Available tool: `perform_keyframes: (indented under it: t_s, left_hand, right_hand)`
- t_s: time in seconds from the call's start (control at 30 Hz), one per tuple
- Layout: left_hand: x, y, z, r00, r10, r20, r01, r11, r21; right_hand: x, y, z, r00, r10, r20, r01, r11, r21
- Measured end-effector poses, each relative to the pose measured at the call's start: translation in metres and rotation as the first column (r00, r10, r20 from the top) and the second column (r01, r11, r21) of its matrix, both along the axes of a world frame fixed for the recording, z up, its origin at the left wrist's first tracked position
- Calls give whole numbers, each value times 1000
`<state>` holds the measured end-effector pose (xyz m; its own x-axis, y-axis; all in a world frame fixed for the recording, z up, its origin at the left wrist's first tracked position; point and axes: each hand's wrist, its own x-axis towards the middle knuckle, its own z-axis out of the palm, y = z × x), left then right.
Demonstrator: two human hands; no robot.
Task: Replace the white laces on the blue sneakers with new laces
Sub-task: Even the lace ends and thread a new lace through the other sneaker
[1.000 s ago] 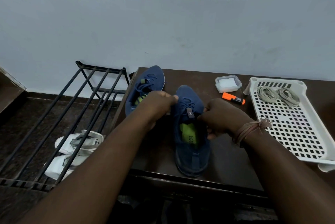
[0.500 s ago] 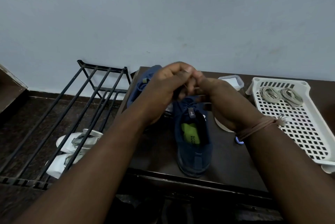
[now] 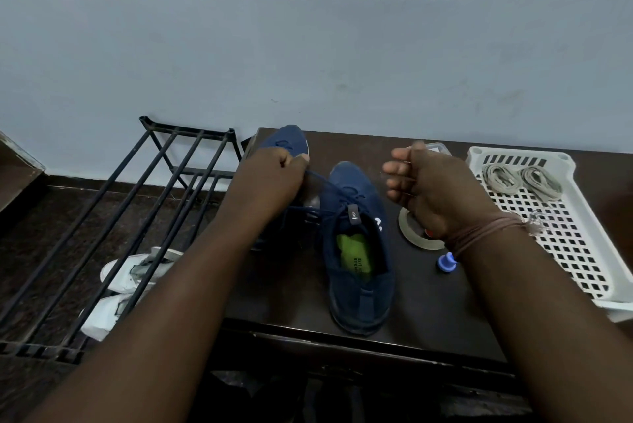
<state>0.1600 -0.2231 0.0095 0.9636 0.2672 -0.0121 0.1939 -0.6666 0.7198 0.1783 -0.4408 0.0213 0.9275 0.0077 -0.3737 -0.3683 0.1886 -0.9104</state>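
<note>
both hands have parted since half a second ago, when they met above the near sneaker [image 3: 358, 244]: the left hand [image 3: 274, 179] now sits out to the left, pinching one end of the dark blue lace [image 3: 323, 184] that runs taut from the shoe's eyelets, while the right hand [image 3: 428, 190] hovers to the right with fingers loosely curled; whether it holds the other lace end i cannot tell. by my judgement the near sneaker is already threaded with the dark lace and only the tightening and tying remain. the far sneaker [image 3: 284, 142], partly behind the left arm at the table's [image 3: 428, 313] back left, also seems dark-laced. two coiled pale laces [image 3: 522, 179] lie in the white tray [image 3: 582, 251]. writing on the green insole [image 3: 354, 253] and tongue tab [image 3: 353, 215] is too small to read.
</note>
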Motion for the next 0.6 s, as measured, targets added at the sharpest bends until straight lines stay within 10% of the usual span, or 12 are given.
perform_keyframes:
  t_s: [0.17,0.43,0.6]
  left_hand:
    - [-1,-4,1,998,-51,38,51,999,1]
    - [-14,-14,21,943,-229,240,279,940,-198]
    - [-7,-3,17,980,35,196,38,932,-360]
  right_hand:
    - [-10,5,-22,876,479,-53,-373,604,-704]
    - [-11,12,-31,868,489,-82,-358,503,-787]
    - [-12,8,-26,863,504,-36,-286,428,-857]
